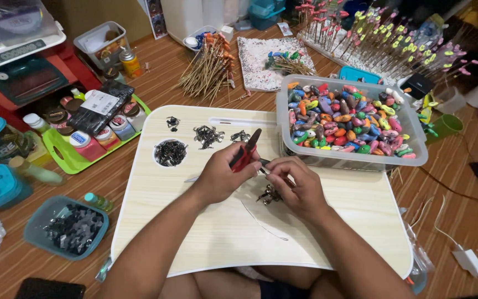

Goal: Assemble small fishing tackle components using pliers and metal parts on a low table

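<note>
White label (99,102) on black pouch (102,108), far left

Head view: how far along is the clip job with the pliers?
Done: it seems, small piles of dark metal clips on the lap table. In hand: the left hand holds red-handled pliers; the right hand pinches a small metal piece above a clip cluster. Left: a clear bin full of colourful beads.

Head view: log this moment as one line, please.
left hand: grips red-handled pliers | right hand: pinches small metal piece | surface: pale lap tray | nearby: clear bin of coloured beads
</note>
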